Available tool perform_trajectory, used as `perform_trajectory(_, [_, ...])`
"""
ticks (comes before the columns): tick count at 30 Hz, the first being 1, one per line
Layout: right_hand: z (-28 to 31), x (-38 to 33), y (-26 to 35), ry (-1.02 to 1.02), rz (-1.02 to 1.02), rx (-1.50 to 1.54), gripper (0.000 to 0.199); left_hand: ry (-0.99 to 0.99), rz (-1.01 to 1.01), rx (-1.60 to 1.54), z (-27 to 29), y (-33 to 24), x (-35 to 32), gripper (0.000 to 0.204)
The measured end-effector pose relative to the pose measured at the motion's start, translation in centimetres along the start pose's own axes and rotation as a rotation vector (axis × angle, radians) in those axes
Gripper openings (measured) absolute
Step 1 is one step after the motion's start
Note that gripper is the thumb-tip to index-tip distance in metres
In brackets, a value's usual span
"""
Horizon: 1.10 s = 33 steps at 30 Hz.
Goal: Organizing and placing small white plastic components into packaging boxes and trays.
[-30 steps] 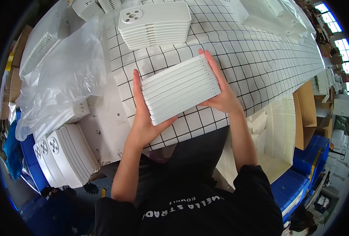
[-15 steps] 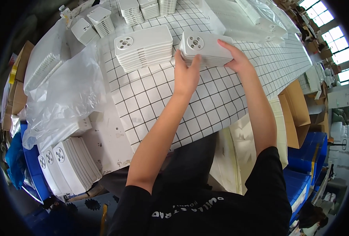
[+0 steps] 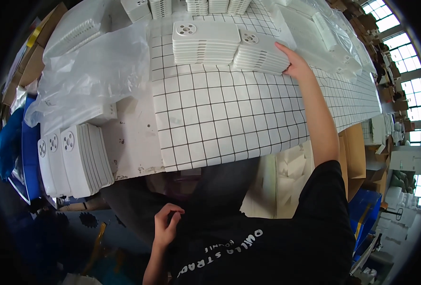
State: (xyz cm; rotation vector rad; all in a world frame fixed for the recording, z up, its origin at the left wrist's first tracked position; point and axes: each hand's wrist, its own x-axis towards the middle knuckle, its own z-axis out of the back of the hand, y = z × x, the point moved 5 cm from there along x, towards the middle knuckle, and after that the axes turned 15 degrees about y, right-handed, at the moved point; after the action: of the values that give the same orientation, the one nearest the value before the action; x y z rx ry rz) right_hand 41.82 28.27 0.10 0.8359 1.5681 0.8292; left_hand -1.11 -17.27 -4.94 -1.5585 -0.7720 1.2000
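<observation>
The right hand (image 3: 297,64) lies flat against the right end of a tilted stack of white plates (image 3: 260,53), fingers spread open on it rather than closed round it. This stack sits on the far part of the gridded mat (image 3: 229,114), touching a second, level stack (image 3: 203,42) just to its left; each top plate shows a round boss with four holes. That makes two stacks side by side here, and beyond them, at the table's far edge, five smaller stacks (image 3: 210,5) stand in a row, partly cut off. The left hand (image 3: 167,227) is well apart from all this, down by the person's black shirt, fingers loosely curled and holding nothing. At the left edge of the table (image 3: 132,142), three more stacks (image 3: 73,159) stand on their sides, close together. A clear plastic bag (image 3: 92,71) lies crumpled above them, with white parts inside it that cannot be counted. Another clear bag (image 3: 324,33) with white parts lies at the far right. Below the mat, a cardboard box (image 3: 350,156) holds white foam pieces (image 3: 286,175).
</observation>
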Motion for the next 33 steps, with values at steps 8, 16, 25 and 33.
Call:
perform_trajectory(8, [-1.5, -11.6, -5.6, -0.488, 0.556, -0.338, 0.043, -0.019, -0.114, 0.959, 13.0, 21.7, 13.2, 0.031])
perform_trajectory(16, [-6.3, -16.3, -13.9, -0.602, 0.483, -1.29, 0.042, 0.234, -1.011, 1.231, 6.5, 14.2, 44.0, 0.036])
perform_trajectory(25, [-8.9, -18.1, -14.2, -0.641, 0.302, -1.203, 0.044, 0.309, -1.318, 0.918, -20.3, 9.4, 59.3, 0.034])
perform_trajectory(33, [-8.0, -16.8, -13.7, -0.594, 0.313, -1.134, 0.047, 0.423, -1.206, 0.859, -29.1, 20.0, 60.1, 0.032])
